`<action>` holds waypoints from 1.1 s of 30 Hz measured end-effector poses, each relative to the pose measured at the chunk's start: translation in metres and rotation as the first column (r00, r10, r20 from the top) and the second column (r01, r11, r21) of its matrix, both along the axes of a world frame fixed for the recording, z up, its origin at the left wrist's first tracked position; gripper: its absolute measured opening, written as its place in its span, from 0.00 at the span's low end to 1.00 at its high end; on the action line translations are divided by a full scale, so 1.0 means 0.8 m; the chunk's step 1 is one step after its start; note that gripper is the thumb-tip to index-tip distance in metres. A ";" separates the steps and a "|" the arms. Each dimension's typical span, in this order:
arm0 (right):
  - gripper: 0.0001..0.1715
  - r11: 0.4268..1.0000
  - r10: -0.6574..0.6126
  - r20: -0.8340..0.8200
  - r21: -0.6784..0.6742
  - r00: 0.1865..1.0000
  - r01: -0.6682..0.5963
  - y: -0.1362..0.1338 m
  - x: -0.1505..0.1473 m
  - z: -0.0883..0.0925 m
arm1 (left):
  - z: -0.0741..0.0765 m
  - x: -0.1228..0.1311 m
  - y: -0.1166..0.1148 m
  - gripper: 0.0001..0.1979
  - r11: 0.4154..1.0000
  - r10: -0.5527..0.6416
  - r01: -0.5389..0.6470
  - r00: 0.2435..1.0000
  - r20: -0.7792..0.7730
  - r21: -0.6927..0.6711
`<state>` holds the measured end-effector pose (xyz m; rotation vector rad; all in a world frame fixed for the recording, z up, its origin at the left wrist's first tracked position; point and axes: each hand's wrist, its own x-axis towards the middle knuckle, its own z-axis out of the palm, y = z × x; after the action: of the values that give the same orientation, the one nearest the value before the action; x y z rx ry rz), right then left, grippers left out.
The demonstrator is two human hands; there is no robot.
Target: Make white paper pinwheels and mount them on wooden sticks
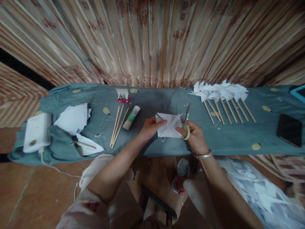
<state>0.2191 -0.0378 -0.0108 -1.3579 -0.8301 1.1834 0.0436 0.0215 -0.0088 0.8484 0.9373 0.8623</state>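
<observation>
A white paper square [168, 129] with slits cut in from its corners is held over the middle of the cloth-covered table. My left hand [152, 126] pinches its left edge, thumb on top. On the right side, my right hand [194, 135] is closed around a pair of scissors [186, 115], whose handle has a pale yellow-green ring. The blades point away from me, and the right thumb also rests on the paper. A glue stick [132, 118] and several thin wooden sticks [117, 126] lie left of my hands. Beyond them stands a small red box [123, 96] of metal pins.
Several paper pinwheels [220, 91] on sticks lie in a row at the back right. A dark phone [289, 130] is near the right end. Stacked white paper [72, 119] and a white corded device [37, 132] occupy the left. A plastic bag [264, 190] sits below, right.
</observation>
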 end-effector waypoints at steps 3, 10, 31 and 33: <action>0.22 0.995 -0.098 -0.028 -0.008 0.995 0.098 0.003 -0.007 -0.001 | -0.003 0.004 -0.003 0.20 0.999 -0.019 0.022 0.997 0.075 -0.040; 0.23 0.975 -0.214 -0.101 0.045 0.972 0.220 0.009 -0.016 -0.007 | -0.003 0.017 -0.018 0.23 0.995 -0.001 0.018 0.986 0.165 -0.100; 0.24 0.921 0.388 0.039 -0.063 0.921 -0.385 -0.036 -0.030 0.017 | 0.001 -0.002 0.018 0.09 0.937 0.345 -0.347 0.938 0.048 0.050; 0.24 0.878 0.469 -0.006 -0.101 0.883 -0.467 -0.040 -0.030 0.019 | -0.001 -0.006 0.022 0.10 0.927 0.360 -0.362 0.932 0.044 0.094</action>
<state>0.1948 -0.0695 0.0040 -1.2853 -1.1709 1.6054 0.0391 0.0394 -0.0096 0.7584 1.0523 1.2449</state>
